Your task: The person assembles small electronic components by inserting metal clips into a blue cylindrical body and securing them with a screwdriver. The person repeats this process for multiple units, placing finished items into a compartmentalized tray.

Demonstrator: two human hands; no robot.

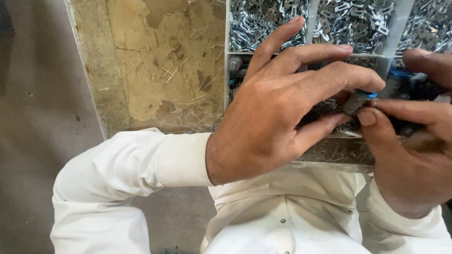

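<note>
1. Grey concrete floor fills the far left, and beside it sits the worn, yellowish scratched tabletop, littered with thin metal slivers.
2. White long shirt sleeve runs in from the lower left and leads to the left hand, whose fingers are spread, with index and thumb pinching a small grey cylindrical part with a blue ring.
3. Above that hand, the divided grey tray holds heaps of shiny stamped metal clips in its upper compartments; a lower compartment shows darker small parts, mostly hidden by the fingers.
4. Over on the right, the right hand meets the left at the same small cylindrical part, its thumb tip touching it from below, while its fingers wrap a dark blue-and-black tool body; what kind of tool it is cannot be told.
</note>
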